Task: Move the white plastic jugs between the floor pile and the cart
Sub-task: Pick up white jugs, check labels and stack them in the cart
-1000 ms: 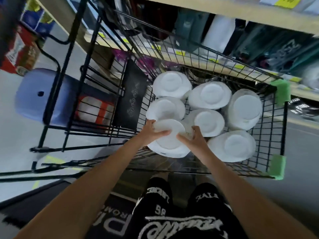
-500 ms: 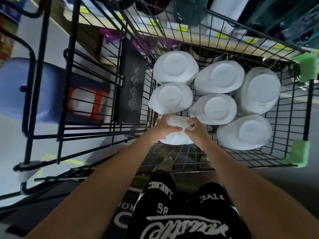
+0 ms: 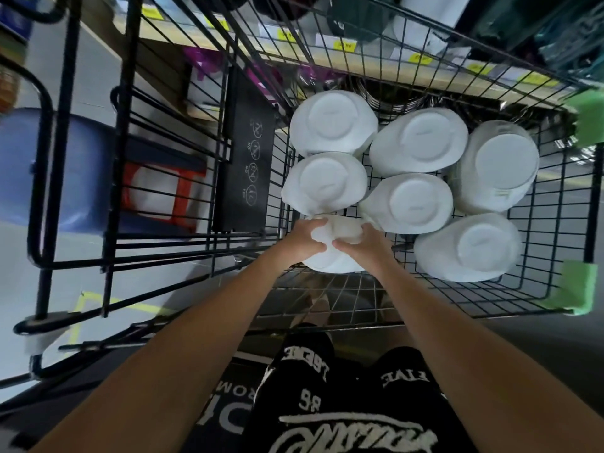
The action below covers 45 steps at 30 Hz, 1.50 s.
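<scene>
White plastic jug [image 3: 333,261] is inside the wire cart [image 3: 593,204]. Left hand [image 3: 304,238] and right hand [image 3: 364,245] both grip it.

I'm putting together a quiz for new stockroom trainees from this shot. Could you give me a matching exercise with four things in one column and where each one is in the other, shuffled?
Things
1. nearest white jug
2. black placard
3. nearer green foam pad
4. blue stool

Places
A. outside the cart, beyond its left side
B. in the grip of the left hand and right hand
C. on the cart's near right corner
D. flat against the cart's left wire wall

Pairs: 1-B, 2-D, 3-C, 4-A
</scene>
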### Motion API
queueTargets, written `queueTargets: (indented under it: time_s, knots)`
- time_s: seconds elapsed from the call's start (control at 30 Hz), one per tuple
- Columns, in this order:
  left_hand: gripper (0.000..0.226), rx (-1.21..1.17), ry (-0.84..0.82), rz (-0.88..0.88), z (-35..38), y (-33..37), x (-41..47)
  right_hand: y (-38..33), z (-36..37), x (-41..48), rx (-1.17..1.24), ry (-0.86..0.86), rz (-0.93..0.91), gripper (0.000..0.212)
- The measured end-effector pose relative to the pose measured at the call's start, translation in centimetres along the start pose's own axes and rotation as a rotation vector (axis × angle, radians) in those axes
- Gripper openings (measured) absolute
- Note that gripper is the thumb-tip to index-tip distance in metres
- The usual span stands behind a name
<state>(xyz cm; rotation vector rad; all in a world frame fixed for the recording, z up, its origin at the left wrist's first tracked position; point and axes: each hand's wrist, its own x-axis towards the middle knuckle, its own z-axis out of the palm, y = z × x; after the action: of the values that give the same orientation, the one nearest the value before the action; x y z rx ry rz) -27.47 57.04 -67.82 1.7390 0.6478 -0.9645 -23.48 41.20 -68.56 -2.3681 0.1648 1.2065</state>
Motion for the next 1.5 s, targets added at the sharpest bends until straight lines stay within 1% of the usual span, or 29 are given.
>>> queueTargets:
  time_s: [0.07,0.1,0.17,0.23,0.3,0.37,0.47,0.57,0.63,0.77,0.83,0.93,1.0,1.07,1.2,1.37,1.5]
  knots:
    - [0.066,0.0,-0.005,0.005,-0.1,-0.2,0.1,-0.1,-0.3,0.5,0.012,0.042,-0.035,0.067]
    - [0.064,-0.001,0.002,0.007,-0.1,-0.3,0.1,-0.1,-0.6,0.6,0.024,0.045,-0.052,0.059]
    - [0.059,0.001,0.048,0.003,0.0,-0.4,0.2,0.2,-1.1,0.7,0.068,0.046,-0.07,0.05]
    - [0.055,0.027,0.133,-0.001,0.1,-0.3,0.4,0.6,-1.5,0.6,0.123,0.055,-0.067,0.045]
    - [0.06,0.035,0.179,-0.014,0.3,-0.3,0.3,1.3,-1.9,0.6,0.151,0.034,-0.065,0.045]
    - [0.071,-0.001,0.171,-0.033,0.7,-0.5,0.2,2.2,-2.5,0.7,0.169,-0.003,-0.074,0.049]
    - [0.073,0.007,0.17,-0.025,1.0,-0.5,0.1,2.8,-2.8,0.9,0.202,-0.044,-0.067,0.055]
    - [0.074,0.031,0.235,-0.072,0.7,-0.8,0.0,2.5,-1.9,1.0,0.248,-0.061,-0.059,0.043]
    - [0.074,0.043,0.26,-0.088,0.3,-1.0,-0.1,2.2,-1.2,1.1,0.28,-0.078,-0.055,0.046]
    - [0.08,0.07,0.198,-0.1,-0.1,-1.2,-0.4,1.7,-0.2,1.2,0.33,-0.083,-0.042,0.057]
    - [0.081,0.092,0.18,-0.11,-0.1,-1.2,-0.3,1.2,-0.2,1.0,0.312,-0.068,-0.054,0.061]
    - [0.082,0.103,0.171,-0.12,0.0,-0.6,-0.5,0.8,-0.7,0.5,0.272,-0.036,-0.068,0.058]
    - [0.077,0.098,0.163,-0.112,0.0,0.1,-0.9,0.9,-1.3,0.0,0.26,-0.035,-0.057,0.056]
    - [0.072,0.09,0.171,-0.096,0.0,1.2,-1.5,1.0,-2.5,-0.6,0.262,-0.042,-0.069,0.053]
    - [0.069,0.131,0.204,-0.032,0.7,5.2,-2.9,1.1,-6.6,-2.7,0.338,-0.022,-0.082,0.049]
    - [0.059,0.067,0.227,0.149,3.2,13.3,-5.4,3.2,-13.7,-6.2,0.462,0.08,-0.15,0.04]
    - [0.052,0.034,0.174,0.293,7.9,20.9,-8.1,7.8,-20.9,-9.9,0.582,0.147,-0.221,0.032]
